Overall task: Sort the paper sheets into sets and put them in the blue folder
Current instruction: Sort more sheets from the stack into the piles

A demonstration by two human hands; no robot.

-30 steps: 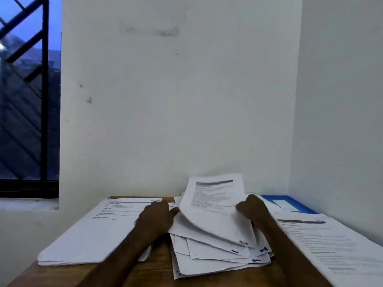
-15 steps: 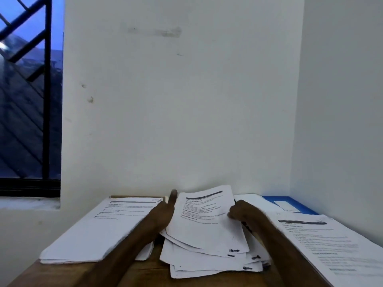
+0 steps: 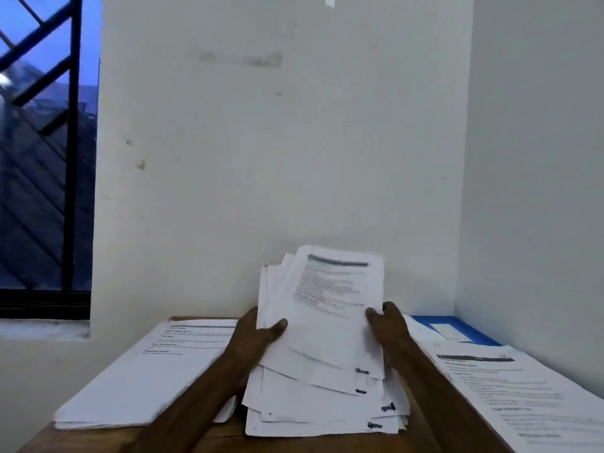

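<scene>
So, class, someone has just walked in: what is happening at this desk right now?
A person is sorting printed paper. The left hand and right hand each grip one side of a bundle of sheets, tilted up above the messy middle pile on the wooden table. A left stack and a right stack lie flat on either side. The blue folder sits at the back right, partly covered by paper.

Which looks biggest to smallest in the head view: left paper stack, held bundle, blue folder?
Left paper stack, held bundle: alike; bundle raised nearer, so unranked.
Blue folder: smallest, mostly covered.
</scene>
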